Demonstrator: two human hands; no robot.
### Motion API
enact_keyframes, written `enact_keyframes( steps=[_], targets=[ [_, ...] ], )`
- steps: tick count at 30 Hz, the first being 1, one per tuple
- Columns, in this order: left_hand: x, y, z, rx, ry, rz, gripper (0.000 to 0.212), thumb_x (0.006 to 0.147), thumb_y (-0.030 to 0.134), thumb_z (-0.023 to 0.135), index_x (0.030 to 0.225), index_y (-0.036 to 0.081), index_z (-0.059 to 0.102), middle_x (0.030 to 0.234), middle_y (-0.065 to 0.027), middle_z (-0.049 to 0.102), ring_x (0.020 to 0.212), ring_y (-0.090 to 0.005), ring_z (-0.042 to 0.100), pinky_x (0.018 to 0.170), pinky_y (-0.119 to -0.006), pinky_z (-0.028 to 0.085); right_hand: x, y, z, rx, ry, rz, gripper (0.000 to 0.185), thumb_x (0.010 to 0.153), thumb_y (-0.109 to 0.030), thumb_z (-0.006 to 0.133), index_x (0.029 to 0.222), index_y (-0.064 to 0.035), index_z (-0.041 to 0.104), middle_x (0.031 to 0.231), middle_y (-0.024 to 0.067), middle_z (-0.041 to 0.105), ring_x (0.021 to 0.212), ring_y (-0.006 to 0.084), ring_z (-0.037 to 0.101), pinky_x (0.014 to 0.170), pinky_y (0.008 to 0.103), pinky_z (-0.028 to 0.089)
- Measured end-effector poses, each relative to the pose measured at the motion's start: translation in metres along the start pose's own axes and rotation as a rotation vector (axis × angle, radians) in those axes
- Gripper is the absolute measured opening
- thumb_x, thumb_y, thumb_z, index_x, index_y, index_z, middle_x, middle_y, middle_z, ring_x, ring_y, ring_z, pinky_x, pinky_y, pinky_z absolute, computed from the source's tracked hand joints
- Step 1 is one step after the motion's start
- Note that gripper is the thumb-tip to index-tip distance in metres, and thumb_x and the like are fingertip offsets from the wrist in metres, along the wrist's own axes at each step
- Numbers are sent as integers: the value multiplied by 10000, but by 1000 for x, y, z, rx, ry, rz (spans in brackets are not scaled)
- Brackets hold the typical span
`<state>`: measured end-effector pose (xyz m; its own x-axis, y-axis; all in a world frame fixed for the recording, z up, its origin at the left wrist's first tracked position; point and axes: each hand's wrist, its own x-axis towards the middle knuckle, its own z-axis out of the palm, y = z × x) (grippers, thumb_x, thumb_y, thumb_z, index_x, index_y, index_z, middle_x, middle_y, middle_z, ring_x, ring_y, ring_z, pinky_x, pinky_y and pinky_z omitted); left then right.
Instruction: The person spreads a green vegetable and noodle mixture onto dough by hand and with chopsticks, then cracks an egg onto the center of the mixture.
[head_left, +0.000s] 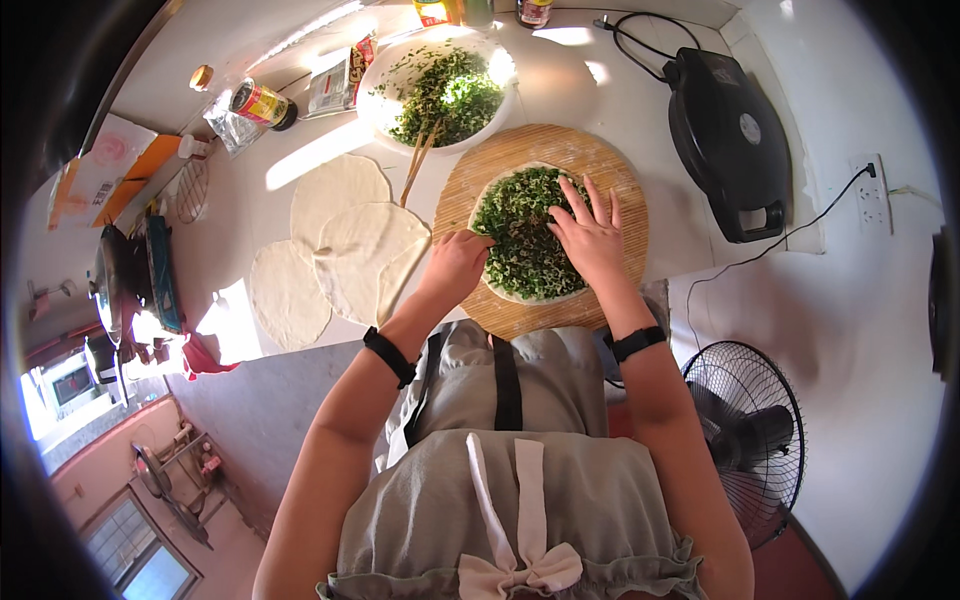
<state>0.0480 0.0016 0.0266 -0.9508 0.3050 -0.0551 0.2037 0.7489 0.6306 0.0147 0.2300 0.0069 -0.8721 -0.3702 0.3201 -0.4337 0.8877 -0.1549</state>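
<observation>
A round sheet of dough (541, 301) lies on a round ribbed wooden board (626, 195), nearly covered by a layer of chopped greens (529, 232). My left hand (459, 259) is at the dough's left edge with fingertips drawn together; whether they pinch the dough cannot be told. With fingers spread, my right hand (589, 229) rests on the right part of the greens. Several rolled dough sheets (364, 240) overlap on the counter to the left. Behind the board, a white bowl (373, 124) holds more chopped greens, and wooden chopsticks (416, 169) lean over its near rim.
A black electric griddle (731, 142) with a cord stands at the right. A jar with a dark lid (262, 105) and a seasoning packet (341, 79) lie back left. Bottles stand behind the bowl. Below the counter at right is a fan (746, 442).
</observation>
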Motion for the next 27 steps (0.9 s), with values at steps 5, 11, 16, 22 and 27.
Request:
enact_keyframes(
  steps=[5,11,16,22,27],
  targets=[
    [0,3,1,1,-31,-37,176,830,111,552,976,69,642,920,-115,600,919,-309,538,831,-389,423,-15,17,-18,-42,-42,108,176,805,-322,621,901,-176,640,1376,-7,373,1265,273,333,1019,517,268],
    [3,11,-2,2,-58,-21,181,832,113,551,985,66,638,931,-118,600,930,-307,541,825,-393,432,4,-2,-1,59,-28,-19,279,804,-350,611,1064,-248,625,1365,-44,393,1261,255,347,1031,510,263],
    [0,8,-4,-17,-64,-24,178,828,104,552,979,64,638,944,-121,601,933,-309,545,831,-394,431,-6,8,3,-57,-48,101,273,813,-353,601,1069,-262,625,1381,-42,370,1265,261,339,1036,504,246],
    [-2,7,-2,-33,-87,-52,193,823,122,527,975,90,641,954,-99,602,964,-311,521,858,-396,417,-33,26,-17,-79,-87,210,255,847,-347,555,1073,-250,624,1389,-18,346,1269,267,321,1040,503,226],
    [0,9,-1,-19,-108,-23,194,820,118,528,976,84,638,951,-101,604,957,-310,525,856,-399,415,-40,37,-15,122,-102,350,260,900,-296,491,1138,-256,587,1396,16,325,1253,314,324,1033,472,246]
  ],
)
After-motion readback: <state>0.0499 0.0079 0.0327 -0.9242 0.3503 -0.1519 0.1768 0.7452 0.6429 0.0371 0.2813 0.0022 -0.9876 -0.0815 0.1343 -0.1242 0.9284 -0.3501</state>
